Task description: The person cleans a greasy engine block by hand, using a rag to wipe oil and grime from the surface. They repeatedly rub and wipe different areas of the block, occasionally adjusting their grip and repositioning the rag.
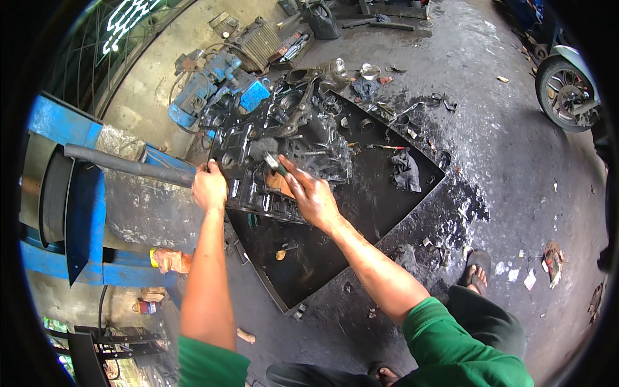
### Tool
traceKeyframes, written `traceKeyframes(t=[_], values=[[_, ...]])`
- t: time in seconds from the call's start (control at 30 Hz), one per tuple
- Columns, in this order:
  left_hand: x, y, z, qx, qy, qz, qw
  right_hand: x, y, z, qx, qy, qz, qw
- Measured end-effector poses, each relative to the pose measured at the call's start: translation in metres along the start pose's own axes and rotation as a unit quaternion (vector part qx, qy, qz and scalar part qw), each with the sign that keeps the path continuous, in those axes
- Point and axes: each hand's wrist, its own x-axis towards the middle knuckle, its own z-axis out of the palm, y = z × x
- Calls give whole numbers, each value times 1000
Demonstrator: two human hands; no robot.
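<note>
A greasy black engine block [240, 143] rests over the far left part of a black metal tray [348, 248]. My left hand [210, 187] is closed on the block's near left edge, beside the end of a long dark pipe [129, 164]. In my right hand [314, 198] is a paintbrush [273, 161] with a pale metal band and a dark handle. Its dark bristles are at the top of the block, and they look blurred. My right fingers wrap the handle and hide part of it.
A dark rag [405, 171] and a red-handled tool [385, 147] lie in the tray. Beyond the block stands a blue machine [205, 90]. Small metal parts litter the oily floor [509, 168] to the right. A wheel [565, 92] shows at far right.
</note>
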Motion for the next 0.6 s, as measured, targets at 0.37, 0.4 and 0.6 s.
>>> traceKeyframes(t=[0.37,0.4,0.6], values=[[3,1,0,-3,5,8,1000,-29,-3,-6,-10,-101,133,986],[3,0,1,-3,6,14,1000,-29,1,-6,9,-105,136,985],[5,-3,4,-7,9,8,1000,-71,34,1,-67,-66,10,996]])
